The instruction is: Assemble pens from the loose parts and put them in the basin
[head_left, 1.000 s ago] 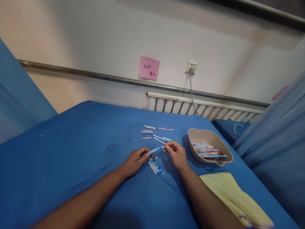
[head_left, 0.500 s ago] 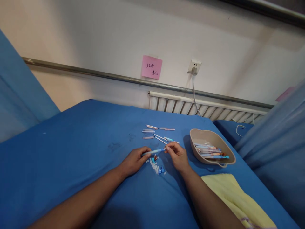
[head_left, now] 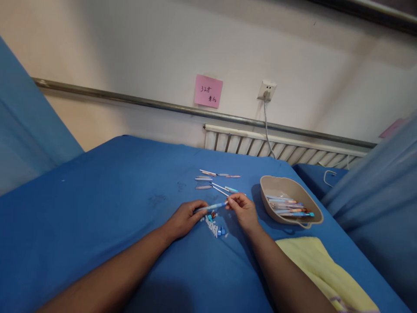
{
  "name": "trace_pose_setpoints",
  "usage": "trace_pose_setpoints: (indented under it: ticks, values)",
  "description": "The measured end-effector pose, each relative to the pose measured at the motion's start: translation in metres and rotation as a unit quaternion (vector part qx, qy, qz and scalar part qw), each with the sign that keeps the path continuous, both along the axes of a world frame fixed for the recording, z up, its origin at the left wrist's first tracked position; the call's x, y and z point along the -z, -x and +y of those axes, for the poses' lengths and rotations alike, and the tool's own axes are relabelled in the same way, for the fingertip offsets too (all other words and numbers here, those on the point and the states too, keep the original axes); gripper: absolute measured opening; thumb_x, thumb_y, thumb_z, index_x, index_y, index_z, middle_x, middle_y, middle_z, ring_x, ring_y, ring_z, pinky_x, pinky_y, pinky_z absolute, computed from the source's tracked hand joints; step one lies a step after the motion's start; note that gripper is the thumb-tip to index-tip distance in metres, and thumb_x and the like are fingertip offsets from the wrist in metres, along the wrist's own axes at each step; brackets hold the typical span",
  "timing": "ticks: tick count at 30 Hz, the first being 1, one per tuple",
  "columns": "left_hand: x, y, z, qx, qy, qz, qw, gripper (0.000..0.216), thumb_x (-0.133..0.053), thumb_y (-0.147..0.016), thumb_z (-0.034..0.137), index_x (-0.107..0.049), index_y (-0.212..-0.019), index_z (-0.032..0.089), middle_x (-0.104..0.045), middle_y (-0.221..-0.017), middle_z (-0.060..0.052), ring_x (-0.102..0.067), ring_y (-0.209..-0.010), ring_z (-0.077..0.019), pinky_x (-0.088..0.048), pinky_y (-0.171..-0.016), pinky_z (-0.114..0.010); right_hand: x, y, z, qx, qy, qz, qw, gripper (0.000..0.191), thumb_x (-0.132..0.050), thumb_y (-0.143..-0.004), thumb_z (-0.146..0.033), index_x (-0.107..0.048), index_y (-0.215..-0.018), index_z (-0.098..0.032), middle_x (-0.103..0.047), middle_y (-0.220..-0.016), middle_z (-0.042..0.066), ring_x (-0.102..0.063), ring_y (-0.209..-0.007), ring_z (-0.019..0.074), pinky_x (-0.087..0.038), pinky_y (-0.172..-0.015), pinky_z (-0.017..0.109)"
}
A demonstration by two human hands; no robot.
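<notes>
Between my two hands a light blue pen (head_left: 215,206) is held level above the blue sheet. My left hand (head_left: 189,218) is closed round its left end. At the other end, the fingertips of my right hand (head_left: 241,211) pinch the pen's tip; whether a small part sits between them is hidden. Below the pen lie a cluster of small white pieces (head_left: 211,227), some blue caps (head_left: 221,231) and a brown piece (head_left: 213,214). Just beyond my hands, pen barrels (head_left: 203,178) and thin white refills (head_left: 220,187) lie in loose rows.
To the right stands a beige basket (head_left: 265,184) with several pens (head_left: 286,206) in it. A yellow cloth (head_left: 309,256) lies in front of it. Behind the blue-covered bed (head_left: 146,161) are a radiator (head_left: 234,141), a metal rail and a socket with a cord. Curtains hang at both sides.
Almost nothing differs. Both hands keep their hold on the pen, and the whole view has shifted very slightly.
</notes>
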State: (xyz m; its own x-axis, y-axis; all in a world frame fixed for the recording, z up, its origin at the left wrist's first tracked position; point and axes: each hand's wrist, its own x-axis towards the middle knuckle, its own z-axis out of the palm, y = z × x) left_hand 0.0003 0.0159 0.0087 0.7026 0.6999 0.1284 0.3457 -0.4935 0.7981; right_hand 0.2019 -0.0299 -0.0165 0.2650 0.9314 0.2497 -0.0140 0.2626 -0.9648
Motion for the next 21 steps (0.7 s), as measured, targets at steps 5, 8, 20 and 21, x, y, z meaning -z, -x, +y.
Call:
trace_pose_setpoints:
  ticks: [5,8,20,21]
  values:
    - [0.001,0.000,0.001,-0.002,0.021,-0.005,1.000,0.027,-0.043,-0.087,0.036,-0.064,-0.092,0.020,-0.065,-0.086,0.002,-0.057,-0.081,-0.0150,-0.040,-0.073,-0.021,0.004,0.001,0.000,0.007,-0.007,-0.006,1.000,0.014,-0.062,-0.075,-0.033,-0.061,-0.077,-0.019,-0.062,-0.068,-0.001,-0.059,-0.060,0.0123,-0.046,-0.061,0.025]
    - [0.002,0.001,0.001,-0.005,0.029,-0.003,1.000,0.028,-0.043,-0.087,0.038,-0.063,-0.092,0.020,-0.065,-0.085,0.001,-0.057,-0.080,-0.0151,-0.040,-0.072,-0.021,0.008,0.002,-0.001,0.019,-0.018,-0.051,0.998,0.012,-0.061,-0.076,-0.031,-0.061,-0.076,-0.019,-0.062,-0.068,-0.001,-0.059,-0.064,0.0132,-0.046,-0.064,0.026]
    - [0.008,-0.001,0.003,-0.006,0.074,-0.018,0.997,0.033,-0.040,-0.087,0.045,-0.059,-0.089,0.018,-0.058,-0.074,0.001,-0.053,-0.070,-0.0140,-0.042,-0.067,-0.023,0.004,0.012,-0.003,0.003,-0.007,-0.043,0.999,0.014,-0.060,-0.077,-0.033,-0.059,-0.081,-0.019,-0.059,-0.066,-0.002,-0.058,-0.060,0.0131,-0.048,-0.060,0.025]
    - [0.009,-0.001,0.003,-0.007,0.087,-0.026,0.996,0.033,-0.041,-0.086,0.045,-0.059,-0.089,0.018,-0.058,-0.075,0.001,-0.052,-0.070,-0.0139,-0.042,-0.067,-0.023,0.004,0.013,-0.003,-0.005,-0.005,-0.031,0.999,0.016,-0.060,-0.076,-0.033,-0.059,-0.085,-0.020,-0.060,-0.069,-0.001,-0.059,-0.062,0.0134,-0.048,-0.060,0.026]
